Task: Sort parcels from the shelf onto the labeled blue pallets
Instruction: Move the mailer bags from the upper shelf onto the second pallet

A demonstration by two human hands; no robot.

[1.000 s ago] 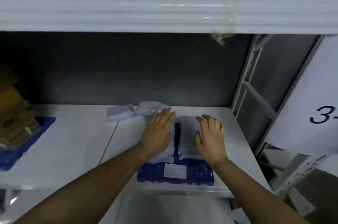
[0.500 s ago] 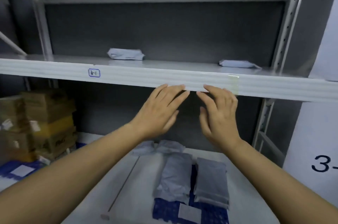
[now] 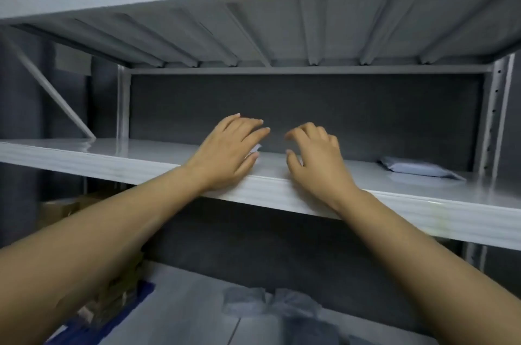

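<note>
Crossing shelf edge (image 3: 112, 167): left hand (image 3: 228, 153), right hand (image 3: 317, 160) apart.

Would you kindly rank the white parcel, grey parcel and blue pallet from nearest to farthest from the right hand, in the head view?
1. White parcel, under the left hand, same shelf.
2. Grey parcel, right end of that shelf.
3. Blue pallet, down at lower left.

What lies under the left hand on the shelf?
Only a white corner shows beneath the left hand, probably part of a parcel. The hand covers the rest.
</note>
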